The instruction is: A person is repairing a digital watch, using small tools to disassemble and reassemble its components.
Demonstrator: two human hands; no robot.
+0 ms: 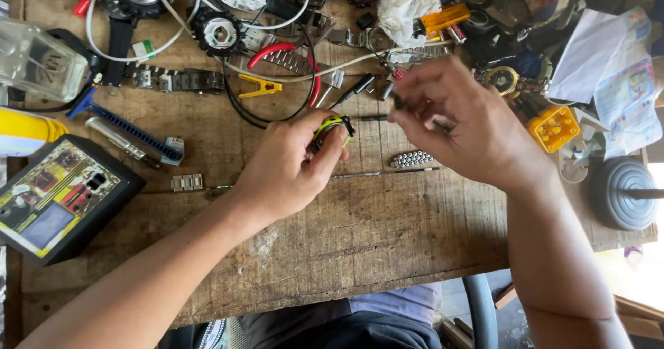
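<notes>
My left hand (290,166) grips a small black watch case with a yellow-green rim (332,129) just above the worn wooden bench (360,238). My right hand (456,117) is pinched shut on a thin dark tool whose tip (370,118) points left at the watch case. A short piece of metal link band (411,159) lies on the bench right under my right hand. A thin metal rod (377,174) lies beside it.
Black flat tester box (59,197) at left. Blue tool (128,129), yellow clip (259,86), red-handled pliers (277,50), metal bands, cables and watch parts crowd the back. Yellow holder block (553,127), dark round weight (621,193) and papers (609,58) at right.
</notes>
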